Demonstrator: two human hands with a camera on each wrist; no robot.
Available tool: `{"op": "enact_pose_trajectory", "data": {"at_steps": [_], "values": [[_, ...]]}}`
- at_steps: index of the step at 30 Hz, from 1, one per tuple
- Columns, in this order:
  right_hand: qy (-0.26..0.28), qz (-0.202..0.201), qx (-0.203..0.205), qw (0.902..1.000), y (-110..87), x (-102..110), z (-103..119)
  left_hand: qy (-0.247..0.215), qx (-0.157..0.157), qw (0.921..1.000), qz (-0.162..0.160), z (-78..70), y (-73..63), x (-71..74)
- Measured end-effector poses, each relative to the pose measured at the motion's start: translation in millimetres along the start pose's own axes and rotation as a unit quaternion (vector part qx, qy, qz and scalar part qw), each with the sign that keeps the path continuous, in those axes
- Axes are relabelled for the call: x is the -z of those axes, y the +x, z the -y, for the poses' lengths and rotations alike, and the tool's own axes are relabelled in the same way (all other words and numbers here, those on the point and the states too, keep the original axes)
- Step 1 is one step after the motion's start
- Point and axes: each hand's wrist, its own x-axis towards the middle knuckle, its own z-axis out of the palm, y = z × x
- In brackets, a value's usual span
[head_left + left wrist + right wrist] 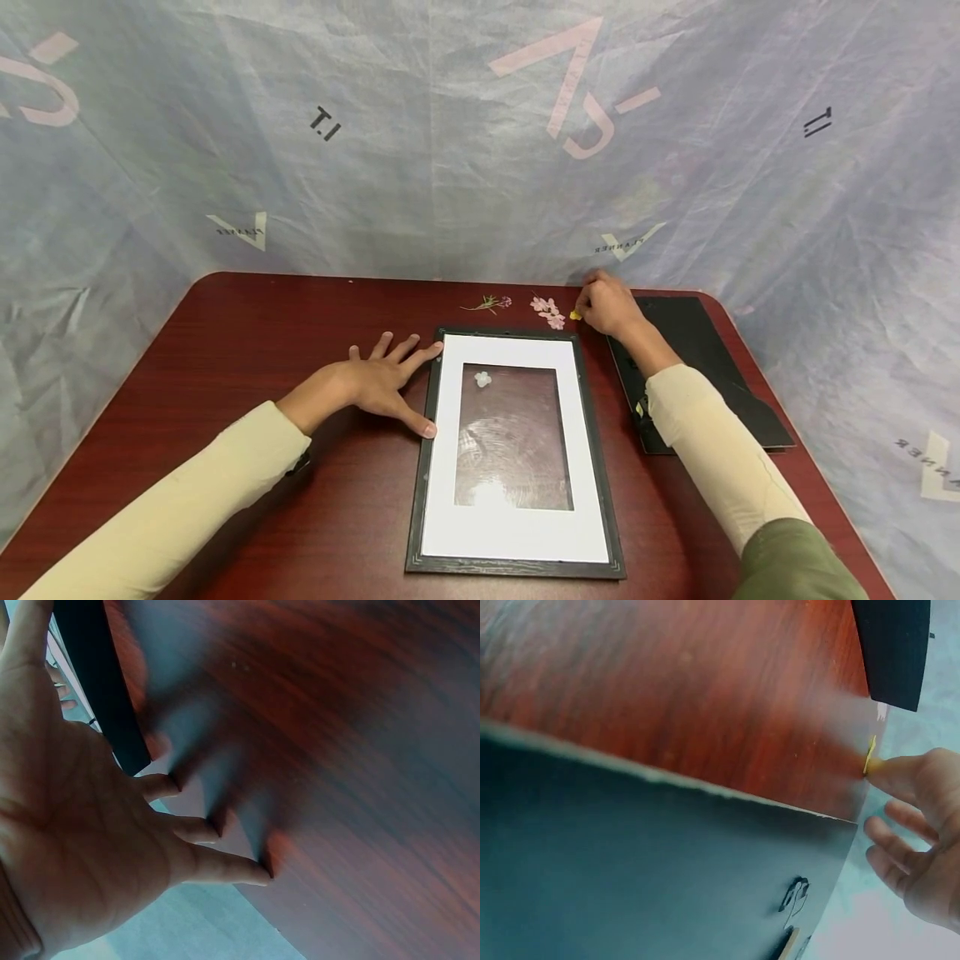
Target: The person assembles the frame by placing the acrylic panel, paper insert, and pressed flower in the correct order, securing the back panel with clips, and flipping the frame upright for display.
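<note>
A black picture frame [517,568] with a white mat [517,535] lies on the table. One small white flower [483,379] sits on the clear pane near its upper left corner. My left hand [378,385] is spread flat beside the frame, with thumb and index fingertip resting on its left edge; the left wrist view shows the other fingertips down on the wood. Beyond the frame's upper right corner, my right hand [609,307] pinches a small yellow flower [869,755] at its fingertips, low over the tabletop.
Pink pressed flowers [551,315] and a thin sprig with purple blossoms [487,303] lie behind the frame. A black backing board [697,367] is on the right, partly under my right forearm. A printed fabric sheet [427,150] hangs around the dark red table [247,333].
</note>
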Motion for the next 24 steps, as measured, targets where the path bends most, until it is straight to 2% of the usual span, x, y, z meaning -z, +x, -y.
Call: {"op": "enact_pose_trajectory", "data": {"at_steps": [10, 17, 24], "values": [[-0.020, 0.059, -0.028, 0.9976, -1.3, 1, 0, 0.000, 0.000, 1.0000, 0.000, -1.2, 0.4, -0.3], [0.036, 0.042, -0.024, 0.9982, -1.8, -4, -13, -0.001, 0.000, 1.0000, 0.001, -1.0, 0.4, 0.0], [0.052, 0.057, -0.017, 0.9969, -11.7, 6, -2, -0.001, 0.001, 1.0000, 0.001, 0.7, 0.0, -0.3]]}}
